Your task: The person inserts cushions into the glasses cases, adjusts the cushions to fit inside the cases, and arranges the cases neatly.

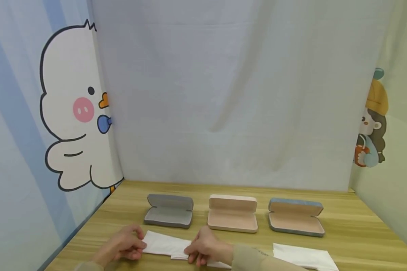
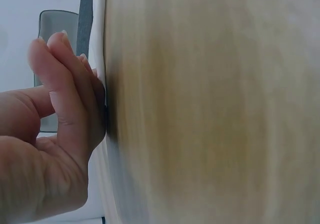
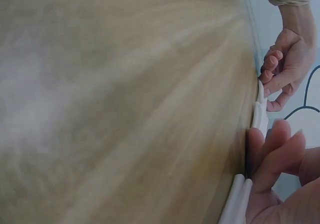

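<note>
A folded white cloth (image 1: 166, 244) lies flat on the table in front of the grey glasses case. At its left end, my left hand (image 1: 126, 244) pinches the edge between thumb and fingers. My right hand (image 1: 208, 246) pinches the cloth's right end, thumb and index finger on top. In the right wrist view, the left hand (image 3: 292, 61) holds the far end of the cloth, while the right hand (image 3: 280, 174) is nearer. The left wrist view has the left hand (image 2: 65, 104) low at the tabletop, its fingertips partly hidden.
Grey (image 1: 168, 216), pink (image 1: 232, 219) and blue (image 1: 296, 223) glasses cases stand in a row behind the hands, lids raised. Another white cloth (image 1: 218, 265) shows partly under the right wrist, and a further white cloth (image 1: 303, 256) lies to the right. A curtain (image 1: 237, 94) hangs behind the table.
</note>
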### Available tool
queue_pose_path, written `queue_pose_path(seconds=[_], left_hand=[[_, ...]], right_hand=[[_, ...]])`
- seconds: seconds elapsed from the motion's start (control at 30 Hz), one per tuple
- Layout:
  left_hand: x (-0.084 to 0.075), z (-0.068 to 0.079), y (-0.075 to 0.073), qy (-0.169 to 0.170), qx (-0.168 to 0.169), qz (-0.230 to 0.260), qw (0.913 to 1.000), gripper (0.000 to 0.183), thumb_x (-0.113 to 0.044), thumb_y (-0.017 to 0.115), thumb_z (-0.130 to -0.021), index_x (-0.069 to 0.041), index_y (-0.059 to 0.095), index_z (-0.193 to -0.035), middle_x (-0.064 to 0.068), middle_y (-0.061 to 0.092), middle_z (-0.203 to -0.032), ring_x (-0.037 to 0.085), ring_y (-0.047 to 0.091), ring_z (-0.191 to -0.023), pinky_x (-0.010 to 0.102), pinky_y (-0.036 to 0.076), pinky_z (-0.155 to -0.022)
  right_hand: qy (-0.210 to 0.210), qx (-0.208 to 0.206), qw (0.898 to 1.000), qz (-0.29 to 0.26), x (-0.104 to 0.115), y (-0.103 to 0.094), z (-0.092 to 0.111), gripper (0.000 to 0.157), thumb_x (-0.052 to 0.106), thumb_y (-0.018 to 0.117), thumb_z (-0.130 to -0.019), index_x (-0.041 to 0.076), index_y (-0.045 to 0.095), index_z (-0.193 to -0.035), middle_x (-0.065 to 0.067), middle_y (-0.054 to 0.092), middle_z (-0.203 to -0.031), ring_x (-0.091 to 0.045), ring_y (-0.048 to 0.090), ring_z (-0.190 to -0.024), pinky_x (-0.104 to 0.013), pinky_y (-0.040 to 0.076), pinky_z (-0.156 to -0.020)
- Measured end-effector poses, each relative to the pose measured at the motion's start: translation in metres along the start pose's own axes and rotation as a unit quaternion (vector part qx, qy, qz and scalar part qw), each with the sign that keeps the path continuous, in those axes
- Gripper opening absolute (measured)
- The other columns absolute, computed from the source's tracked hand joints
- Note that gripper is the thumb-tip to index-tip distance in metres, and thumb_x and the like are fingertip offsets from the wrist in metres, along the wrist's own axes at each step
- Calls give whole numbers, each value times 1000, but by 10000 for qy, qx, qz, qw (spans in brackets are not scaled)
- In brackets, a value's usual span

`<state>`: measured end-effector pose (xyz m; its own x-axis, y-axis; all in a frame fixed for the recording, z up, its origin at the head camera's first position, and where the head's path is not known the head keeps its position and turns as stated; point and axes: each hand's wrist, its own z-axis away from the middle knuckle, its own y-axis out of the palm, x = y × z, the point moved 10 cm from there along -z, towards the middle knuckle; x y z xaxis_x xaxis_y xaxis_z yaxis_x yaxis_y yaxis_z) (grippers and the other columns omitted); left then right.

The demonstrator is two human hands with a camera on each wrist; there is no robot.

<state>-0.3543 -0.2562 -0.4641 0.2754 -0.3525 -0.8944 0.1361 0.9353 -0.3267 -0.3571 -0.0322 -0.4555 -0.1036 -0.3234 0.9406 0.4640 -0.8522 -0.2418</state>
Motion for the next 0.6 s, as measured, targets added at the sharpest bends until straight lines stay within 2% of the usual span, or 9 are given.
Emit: queue_pose_path(seconds=[0.13,0.33,0.5,0.6], left_hand=[[1,-1,1,-166,-73,14,9998,24,9,65,-79,3,48,-94,5,58,-60,8,57,-47,17,53,-45],[7,-6,0,-449,-22,332,9984,21,8,65,-81,6,53,-97,5,62,-63,7,59,-49,15,54,-48],[5,-10,3,-476,396,748,9953,19,6,63,-84,4,51,-99,1,62,-62,3,58,-50,11,51,-48],[-2,-13,5,-413,687,926,9925,12,4,61,-85,0,53,-92,-2,61,-60,1,57,-50,8,49,-48]], right_hand=[[-5,-79,9999,153,1,2,-1,13,-7,68,-76,-7,64,-64,1,56,-43,-1,44,-28,-8,33,-27],[85,6,10000,23,-1,3,-5,6,-8,67,-76,-8,66,-70,-4,61,-48,-2,47,-31,-9,37,-30],[155,117,9998,-103,-2,-3,-11,3,-5,67,-77,-7,67,-74,-1,62,-49,-1,48,-33,-8,37,-31],[144,173,9996,-182,0,-10,-15,3,-4,68,-78,-7,68,-76,0,61,-49,0,48,-33,-8,37,-32]])
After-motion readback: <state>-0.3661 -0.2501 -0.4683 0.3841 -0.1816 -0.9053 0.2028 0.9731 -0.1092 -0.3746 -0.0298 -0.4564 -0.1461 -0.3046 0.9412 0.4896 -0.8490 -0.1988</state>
